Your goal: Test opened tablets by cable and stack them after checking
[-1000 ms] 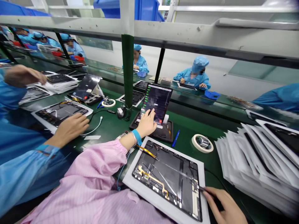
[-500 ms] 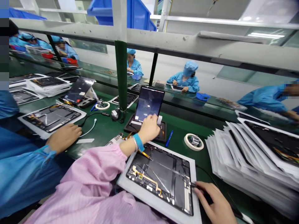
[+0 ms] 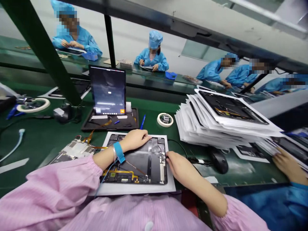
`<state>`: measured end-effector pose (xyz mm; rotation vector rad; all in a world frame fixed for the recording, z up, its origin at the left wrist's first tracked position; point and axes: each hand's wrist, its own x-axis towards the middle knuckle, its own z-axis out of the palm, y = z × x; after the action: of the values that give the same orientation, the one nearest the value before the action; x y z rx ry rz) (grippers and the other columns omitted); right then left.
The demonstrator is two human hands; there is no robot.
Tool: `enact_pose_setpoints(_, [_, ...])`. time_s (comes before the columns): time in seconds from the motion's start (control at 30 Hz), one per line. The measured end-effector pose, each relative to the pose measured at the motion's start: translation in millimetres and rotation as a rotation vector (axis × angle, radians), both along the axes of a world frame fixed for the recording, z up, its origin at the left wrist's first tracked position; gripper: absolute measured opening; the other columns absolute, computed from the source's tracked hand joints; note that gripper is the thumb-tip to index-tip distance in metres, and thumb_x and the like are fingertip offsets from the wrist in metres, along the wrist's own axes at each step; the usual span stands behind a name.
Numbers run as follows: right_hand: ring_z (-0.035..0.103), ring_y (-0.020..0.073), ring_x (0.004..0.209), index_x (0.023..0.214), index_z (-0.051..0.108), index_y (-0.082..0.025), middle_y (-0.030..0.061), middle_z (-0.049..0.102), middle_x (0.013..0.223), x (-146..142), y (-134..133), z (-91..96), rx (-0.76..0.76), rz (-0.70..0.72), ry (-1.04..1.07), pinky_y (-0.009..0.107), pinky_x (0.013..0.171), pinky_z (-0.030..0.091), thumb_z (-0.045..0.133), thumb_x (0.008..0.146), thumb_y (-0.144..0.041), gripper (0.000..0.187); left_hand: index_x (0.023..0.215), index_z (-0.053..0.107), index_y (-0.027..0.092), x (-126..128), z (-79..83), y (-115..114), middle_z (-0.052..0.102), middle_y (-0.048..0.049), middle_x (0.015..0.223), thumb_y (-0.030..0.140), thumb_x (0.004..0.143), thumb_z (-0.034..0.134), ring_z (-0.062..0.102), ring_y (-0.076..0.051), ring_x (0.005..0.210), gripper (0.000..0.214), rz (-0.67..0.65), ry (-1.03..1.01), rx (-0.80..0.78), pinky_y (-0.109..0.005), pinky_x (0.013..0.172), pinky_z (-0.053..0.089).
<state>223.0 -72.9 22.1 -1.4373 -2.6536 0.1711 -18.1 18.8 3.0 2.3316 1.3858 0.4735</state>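
Note:
An opened tablet housing (image 3: 137, 160) lies on a white sheet (image 3: 171, 179) before me, with flat ribbon cables and small boards showing inside. My left hand (image 3: 136, 139), with a blue wrist strap (image 3: 119, 152), rests palm down across the housing's top edge, fingers loosely stretched to the right. At the right edge, my right hand (image 3: 178, 165) pinches a dark cable plug (image 3: 166, 156) against the housing's side; the fingers partly cover it. A lit tablet screen (image 3: 108, 91) stands upright in a black tray (image 3: 110, 125) behind. Orange ribbon cable links the housing to a silvery part (image 3: 78, 149).
A tall stack of sheets and housings (image 3: 211, 125) stands right. Nearby are a tape roll (image 3: 165, 120), a blue pen (image 3: 142, 122) and a black mouse (image 3: 218, 160). A co-worker's hand (image 3: 287, 165) is at far right. A green post (image 3: 45, 54) rises left.
My view has swung right. My left hand has come down from the lit screen onto the housing's top edge. My right hand stays at the housing's right side.

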Motion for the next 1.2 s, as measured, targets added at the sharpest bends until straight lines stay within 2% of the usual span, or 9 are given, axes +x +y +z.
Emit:
enact_pose_setpoints(0.2, [0.056, 0.0205, 0.084, 0.107, 0.057, -0.02, 0.0058, 0.059, 0.09, 21.1, 35.4, -4.5, -0.022, 0.003, 0.145, 0.033, 0.076, 0.047, 0.053, 0.09, -0.027, 0.019, 0.072, 0.058, 0.02, -4.2, -7.1, 2.8, 0.064, -0.0009, 0.071, 0.053, 0.088, 0.039, 0.056, -0.016, 0.063, 0.041, 0.052, -0.019, -0.053, -0.025, 0.055, 0.03])
enact_pose_setpoints(0.37, [0.059, 0.0225, 0.089, 0.128, 0.048, -0.017, 0.0115, 0.056, 0.108, 24.1, 73.6, -18.8, 0.006, -0.12, 0.129, 0.035, 0.073, 0.049, 0.044, 0.091, -0.022, 0.038, 0.071, 0.057, 0.02, -4.5, -7.4, 3.1, 0.065, -0.001, 0.071, 0.054, 0.088, 0.038, 0.056, -0.016, 0.063, 0.042, 0.049, -0.01, -0.053, -0.025, 0.054, 0.029])
enact_pose_setpoints(0.43, [0.06, 0.0222, 0.086, 0.128, 0.049, -0.017, 0.011, 0.058, 0.108, 22.5, 77.3, -21.8, -0.025, -0.117, 0.149, 0.035, 0.072, 0.049, 0.041, 0.09, -0.021, 0.039, 0.072, 0.057, 0.021, -4.9, -6.6, 2.6, 0.065, -0.001, 0.071, 0.054, 0.088, 0.038, 0.056, -0.016, 0.063, 0.042, 0.046, -0.011, -0.054, -0.025, 0.054, 0.029])
enact_pose_setpoints(0.53, [0.059, 0.0188, 0.082, 0.113, 0.056, -0.018, 0.0071, 0.062, 0.097, 23.7, 67.1, -16.6, -0.055, -0.213, 0.453, 0.032, 0.073, 0.048, 0.043, 0.089, -0.026, 0.028, 0.073, 0.059, 0.02, -5.4, -5.7, 2.4, 0.064, -0.0016, 0.071, 0.055, 0.088, 0.038, 0.056, -0.016, 0.063, 0.043, 0.044, -0.009, -0.049, -0.026, 0.054, 0.03])
enact_pose_setpoints(0.63, [0.055, 0.0131, 0.065, 0.093, 0.057, -0.018, 0.0017, 0.059, 0.078, 23.5, 47.0, -6.6, -0.329, -0.289, 0.728, 0.025, 0.059, 0.045, 0.049, 0.086, -0.033, 0.018, 0.073, 0.06, 0.02, -5.4, -5.5, 3.1, 0.064, -0.0021, 0.07, 0.055, 0.087, 0.037, 0.056, -0.017, 0.063, 0.044, 0.053, 0.006, -0.059, -0.026, 0.054, 0.031])
enact_pose_setpoints(0.73, [0.047, 0.0087, 0.051, 0.086, 0.055, -0.017, -0.0026, 0.053, 0.064, 18.0, 31.1, -2.3, -0.658, -0.293, 0.816, 0.02, 0.047, 0.036, 0.057, 0.082, -0.039, 0.022, 0.074, 0.06, 0.02, -5.1, -5.8, 3.6, 0.064, -0.0025, 0.07, 0.056, 0.088, 0.037, 0.057, -0.017, 0.063, 0.045, 0.052, 0.02, -0.064, -0.026, 0.054, 0.032])
enact_pose_setpoints(0.9, [0.044, 0.0072, 0.048, 0.087, 0.051, -0.017, -0.0012, 0.058, 0.064, 12.6, 27.0, -8.1, -0.85, -0.287, 0.898, 0.017, 0.04, 0.027, 0.059, 0.082, -0.044, 0.029, 0.075, 0.06, 0.02, -4.5, -7.1, 3.0, 0.065, -0.0022, 0.071, 0.055, 0.088, 0.036, 0.057, -0.017, 0.064, 0.045, 0.053, 0.039, -0.044, -0.026, 0.054, 0.03])
enact_pose_setpoints(1.07, [0.046, 0.0086, 0.049, 0.096, 0.049, -0.018, -0.0009, 0.057, 0.068, 9.1, 25.3, -18.9, -0.84, -0.27, 0.886, 0.019, 0.043, 0.035, 0.053, 0.085, -0.045, 0.03, 0.074, 0.06, 0.02, -4.4, -10.0, 3.9, 0.065, -0.0016, 0.071, 0.054, 0.089, 0.037, 0.057, -0.017, 0.064, 0.043, 0.057, 0.044, -0.032, -0.026, 0.054, 0.029])
enact_pose_setpoints(1.2, [0.056, 0.0148, 0.062, 0.121, 0.047, -0.02, 0.0006, 0.06, 0.073, -0.2, 18.0, -17.0, -0.481, -0.241, 0.594, 0.029, 0.062, 0.047, 0.042, 0.092, -0.04, 0.035, 0.077, 0.061, 0.02, -4.0, -10.2, 5.6, 0.066, -0.002, 0.073, 0.054, 0.088, 0.039, 0.057, -0.018, 0.065, 0.042, 0.069, 0.046, -0.02, -0.026, 0.055, 0.031])
